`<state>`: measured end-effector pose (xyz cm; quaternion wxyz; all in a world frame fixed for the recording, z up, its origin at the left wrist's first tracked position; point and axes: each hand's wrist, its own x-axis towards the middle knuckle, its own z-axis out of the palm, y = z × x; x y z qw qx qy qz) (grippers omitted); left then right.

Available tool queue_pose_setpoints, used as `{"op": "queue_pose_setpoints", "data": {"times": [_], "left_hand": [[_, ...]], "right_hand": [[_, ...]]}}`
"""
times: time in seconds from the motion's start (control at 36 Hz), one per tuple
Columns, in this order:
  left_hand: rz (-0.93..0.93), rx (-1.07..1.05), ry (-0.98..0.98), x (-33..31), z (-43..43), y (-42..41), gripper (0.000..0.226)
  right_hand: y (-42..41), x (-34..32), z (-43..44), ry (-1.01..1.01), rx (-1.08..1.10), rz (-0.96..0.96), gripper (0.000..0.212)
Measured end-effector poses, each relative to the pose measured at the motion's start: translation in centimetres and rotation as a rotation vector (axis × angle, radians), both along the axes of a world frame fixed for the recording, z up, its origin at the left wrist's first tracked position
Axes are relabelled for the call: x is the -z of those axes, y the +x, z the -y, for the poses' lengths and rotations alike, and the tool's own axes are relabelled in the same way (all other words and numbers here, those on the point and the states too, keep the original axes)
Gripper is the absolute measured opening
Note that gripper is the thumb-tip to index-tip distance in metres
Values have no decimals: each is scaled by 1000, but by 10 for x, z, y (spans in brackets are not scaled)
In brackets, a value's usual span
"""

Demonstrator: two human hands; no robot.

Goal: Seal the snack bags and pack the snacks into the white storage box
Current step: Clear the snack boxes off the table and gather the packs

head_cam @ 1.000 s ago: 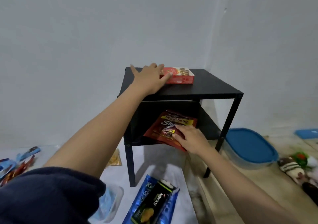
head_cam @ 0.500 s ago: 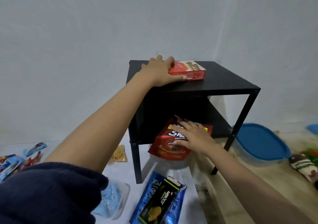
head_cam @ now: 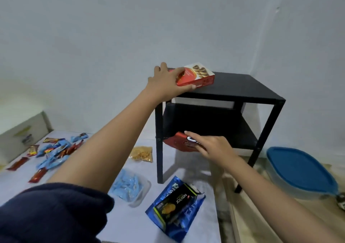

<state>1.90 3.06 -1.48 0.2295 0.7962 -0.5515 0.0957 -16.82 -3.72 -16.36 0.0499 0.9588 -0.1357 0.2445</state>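
My left hand [head_cam: 166, 83] now grips the red wafer-roll box [head_cam: 198, 74], tipping it up off the black side table [head_cam: 242, 87], while my right hand [head_cam: 211, 147], fingers flat, has dragged the red snack pouch [head_cam: 176, 142] to the lower shelf's edge, both nearly free for packing.

Dim, flat light, perhaps from overhead; soft shadow beneath the black table [head_cam: 233, 86]; edges bend; slight blur.

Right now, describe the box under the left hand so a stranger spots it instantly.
Find the black two-tier table by the wall. On its top, the left hand grips a red carton. Unlike the soft red pouch on the lower shelf, it is rigid, printed with wafer rolls.
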Motion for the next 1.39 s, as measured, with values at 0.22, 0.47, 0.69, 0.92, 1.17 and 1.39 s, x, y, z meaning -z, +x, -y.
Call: {"op": "queue_pose_setpoints", "data": {"times": [0.22, 0.47, 0.69, 0.92, 1.17, 1.39], "left_hand": [[34, -313, -25, 6, -128, 50, 73], [-46, -778, 53, 37, -342, 125, 77], [-190, -1187, 131, 89, -557, 169, 79], [-310, -1511, 211, 126, -775, 194, 78], [-469, -1771, 157, 172, -950, 189, 75], [-777, -1965, -5, 267, -1057, 205, 75]], "right_hand": [[70, -15, -77, 40, -230, -96, 57], [209, -1, -206, 115, -523, -172, 57], [336, 19, -366, 140, -779, -240, 52], [451, 39, -566, 212, -961, -381, 49], [528, 70, -771, 218, -1132, -523, 47], [577, 137, -935, 208, -1286, -685, 44]]}}
